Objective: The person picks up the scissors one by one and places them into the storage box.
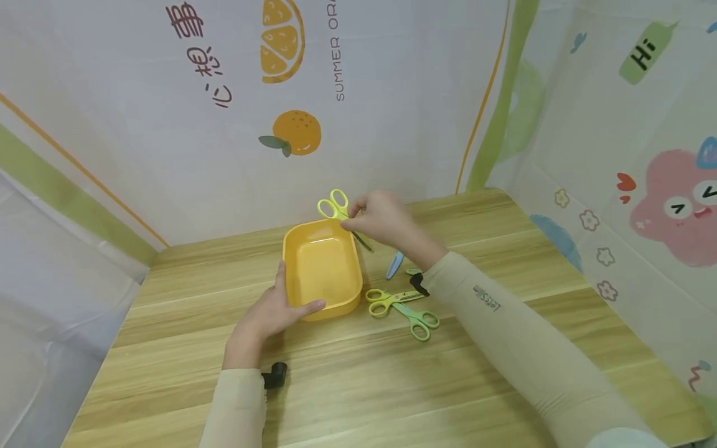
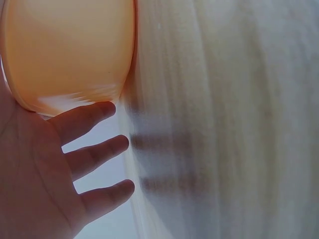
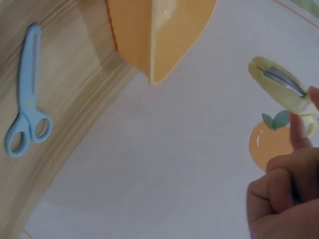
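Observation:
My right hand (image 1: 386, 218) pinches a pair of yellow scissors (image 1: 338, 213) near the middle, above the far right corner of a yellow plastic box (image 1: 322, 267). Their loops stick out past the box's far edge, and the blades slant down to the right. In the right wrist view, metal blade edges show within the yellow scissors' blade part (image 3: 279, 84). My left hand (image 1: 271, 317) rests against the box's near left corner, thumb along the front rim. The left wrist view shows its fingers (image 2: 97, 157) spread and fairly straight, the uppermost one touching the box wall (image 2: 75, 59).
Another yellow pair of scissors (image 1: 379, 303) and a green pair (image 1: 417, 320) lie crossed right of the box. Light blue scissors (image 3: 30, 104) lie farther back, partly behind my right arm in the head view. A printed cloth (image 1: 392, 124) hangs along the table's (image 1: 224, 274) back edge.

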Available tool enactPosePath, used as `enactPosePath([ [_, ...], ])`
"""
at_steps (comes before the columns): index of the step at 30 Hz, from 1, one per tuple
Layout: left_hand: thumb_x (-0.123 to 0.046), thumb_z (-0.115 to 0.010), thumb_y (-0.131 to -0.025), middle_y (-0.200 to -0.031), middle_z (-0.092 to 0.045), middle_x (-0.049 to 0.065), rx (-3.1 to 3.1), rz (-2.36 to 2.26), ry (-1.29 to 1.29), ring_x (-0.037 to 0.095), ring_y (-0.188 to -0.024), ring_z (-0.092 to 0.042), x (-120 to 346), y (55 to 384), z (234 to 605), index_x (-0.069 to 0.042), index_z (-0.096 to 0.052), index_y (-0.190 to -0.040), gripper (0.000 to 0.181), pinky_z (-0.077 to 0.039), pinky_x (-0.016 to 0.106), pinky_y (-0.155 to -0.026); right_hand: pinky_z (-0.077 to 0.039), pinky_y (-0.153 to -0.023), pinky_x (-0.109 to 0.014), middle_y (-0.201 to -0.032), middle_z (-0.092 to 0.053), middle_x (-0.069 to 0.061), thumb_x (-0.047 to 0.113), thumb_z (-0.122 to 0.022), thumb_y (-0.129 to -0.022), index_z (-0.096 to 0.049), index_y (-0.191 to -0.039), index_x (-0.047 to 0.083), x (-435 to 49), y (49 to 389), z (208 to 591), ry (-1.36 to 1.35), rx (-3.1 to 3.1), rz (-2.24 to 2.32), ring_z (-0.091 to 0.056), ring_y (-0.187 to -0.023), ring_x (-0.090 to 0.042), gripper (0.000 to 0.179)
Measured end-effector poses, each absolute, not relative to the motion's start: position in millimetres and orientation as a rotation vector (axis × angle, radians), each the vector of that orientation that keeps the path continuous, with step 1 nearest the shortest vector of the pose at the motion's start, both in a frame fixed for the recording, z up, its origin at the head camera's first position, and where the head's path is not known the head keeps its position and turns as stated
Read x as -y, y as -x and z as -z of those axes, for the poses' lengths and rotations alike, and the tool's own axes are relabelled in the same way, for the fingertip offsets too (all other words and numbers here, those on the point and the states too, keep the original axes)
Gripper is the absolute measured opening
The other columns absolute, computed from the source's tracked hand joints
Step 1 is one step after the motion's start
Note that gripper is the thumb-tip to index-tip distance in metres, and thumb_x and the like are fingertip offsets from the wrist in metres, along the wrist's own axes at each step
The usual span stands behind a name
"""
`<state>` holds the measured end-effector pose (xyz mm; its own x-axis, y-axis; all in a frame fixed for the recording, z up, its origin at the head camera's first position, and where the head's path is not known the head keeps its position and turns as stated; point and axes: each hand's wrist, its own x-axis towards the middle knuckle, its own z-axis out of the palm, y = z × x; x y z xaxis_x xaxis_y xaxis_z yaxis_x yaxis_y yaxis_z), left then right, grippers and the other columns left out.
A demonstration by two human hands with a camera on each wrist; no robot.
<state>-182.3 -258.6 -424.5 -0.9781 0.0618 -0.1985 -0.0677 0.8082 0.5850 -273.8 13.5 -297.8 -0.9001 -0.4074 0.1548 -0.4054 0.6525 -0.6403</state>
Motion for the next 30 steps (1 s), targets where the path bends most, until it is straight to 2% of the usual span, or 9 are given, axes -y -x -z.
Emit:
enactPosePath([
  [3, -0.086, -0.07, -0.08, -0.165, -0.039, 0.032, -2.782, -0.914, 0.004, 0.044, -0.147, -0.051, 258.3, 181.8, 422.8, -0.013, 0.022, -0.168, 0.147, -0.043, 0.064, -0.118, -0.032, -0.049, -0.02, -0.059, -0.052, 0.01, 0.03, -0.078, -0.092, -0.073, -0.08, 0.016, 3.5, 279.4, 294.4, 0.651, -2.832, 1.047, -0.042, -0.05, -0.006, 0.019],
  [8, -0.086, -0.07, -0.08, -0.167, -0.037, 0.031, -2.775, -0.917, 0.006, 0.044, -0.149, -0.048, 257.7, 180.6, 421.0, -0.015, 0.024, -0.168, 0.147, -0.041, 0.065, -0.119, -0.026, -0.047, -0.021, -0.051, -0.036, 0.01, 0.026, -0.077, -0.091, -0.046, -0.056, 0.019, 30.4, 286.8, 293.8, 0.599, -2.804, 0.962, -0.032, -0.045, -0.006, 0.047],
  [10, -0.085, -0.07, -0.081, -0.167, -0.038, 0.03, -2.775, -0.916, -0.001, 0.044, -0.149, -0.049, 257.1, 180.5, 420.9, -0.015, 0.024, -0.168, 0.146, -0.042, 0.065, -0.119, -0.025, -0.048, -0.023, -0.053, -0.032, 0.008, 0.027, -0.079, -0.089, -0.039, -0.056, 0.019, 39.4, 288.6, 294.5, 0.562, -2.813, 0.895, -0.029, -0.049, -0.008, 0.053],
  [16, -0.087, -0.068, -0.081, -0.167, -0.037, 0.032, -2.778, -0.894, -0.006, 0.046, -0.15, -0.048, 256.3, 180.6, 421.2, -0.014, 0.025, -0.168, 0.146, -0.041, 0.065, -0.119, -0.039, -0.054, -0.025, -0.066, -0.042, 0.007, 0.031, -0.086, -0.086, -0.051, -0.066, 0.019, 62.3, 290.0, 302.3, 0.473, -2.842, 0.759, -0.042, -0.062, -0.012, 0.043],
  [21, -0.087, -0.067, -0.081, -0.167, -0.037, 0.032, -2.77, -0.899, 0.002, 0.045, -0.149, -0.049, 257.6, 179.4, 421.4, -0.015, 0.026, -0.167, 0.146, -0.041, 0.065, -0.12, -0.047, -0.058, -0.027, -0.067, -0.046, 0.007, 0.029, -0.088, -0.086, -0.053, -0.068, 0.018, 78.1, 286.6, 316.5, 0.475, -2.826, 0.775, -0.045, -0.062, -0.012, 0.04],
  [23, -0.087, -0.067, -0.082, -0.167, -0.036, 0.032, -2.767, -0.9, 0.003, 0.046, -0.15, -0.048, 258.0, 179.2, 421.5, -0.015, 0.026, -0.167, 0.146, -0.04, 0.065, -0.121, -0.054, -0.068, -0.032, -0.066, -0.046, 0.008, 0.03, -0.087, -0.086, -0.053, -0.069, 0.019, 82.4, 284.2, 322.9, 0.485, -2.821, 0.753, -0.046, -0.061, -0.011, 0.041],
  [26, -0.088, -0.066, -0.081, -0.169, -0.033, 0.032, -2.763, -0.892, 0.008, 0.047, -0.152, -0.045, 257.9, 179.0, 421.4, -0.014, 0.026, -0.167, 0.146, -0.038, 0.066, -0.121, -0.053, -0.072, -0.033, -0.064, -0.042, 0.009, 0.03, -0.086, -0.088, -0.052, -0.07, 0.019, 86.0, 280.8, 331.9, 0.523, -2.797, 0.715, -0.044, -0.06, -0.01, 0.04],
  [29, -0.087, -0.066, -0.082, -0.17, -0.03, 0.032, -2.759, -0.897, -0.004, 0.049, -0.153, -0.043, 257.2, 179.4, 421.4, -0.013, 0.026, -0.167, 0.146, -0.037, 0.066, -0.122, -0.046, -0.064, -0.028, -0.061, -0.038, 0.009, 0.028, -0.085, -0.088, -0.05, -0.069, 0.019, 85.5, 278.8, 339.2, 0.539, -2.766, 0.702, -0.039, -0.057, -0.009, 0.041],
  [30, -0.087, -0.066, -0.082, -0.17, -0.029, 0.032, -2.76, -0.9, -0.009, 0.049, -0.153, -0.042, 257.0, 179.6, 421.6, -0.012, 0.026, -0.167, 0.146, -0.037, 0.066, -0.122, -0.039, -0.058, -0.026, -0.061, -0.037, 0.008, 0.026, -0.085, -0.088, -0.048, -0.068, 0.019, 84.5, 278.6, 341.1, 0.543, -2.751, 0.705, -0.038, -0.056, -0.009, 0.042],
])
